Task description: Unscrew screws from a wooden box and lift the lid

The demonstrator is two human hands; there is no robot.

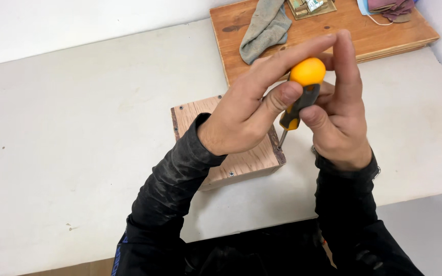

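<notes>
White table: one wooden box, one screwdriver, two hands.

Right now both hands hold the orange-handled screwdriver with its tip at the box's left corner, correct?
Not quite. Both hands hold the screwdriver, but the head view shows its tip at the right corner of the box, not the left.

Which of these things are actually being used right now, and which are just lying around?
In use: screwdriver, held by left hand and right hand; wooden box under its tip.

Lying about: grey rag, wooden board, face mask, folded cloths.
</notes>
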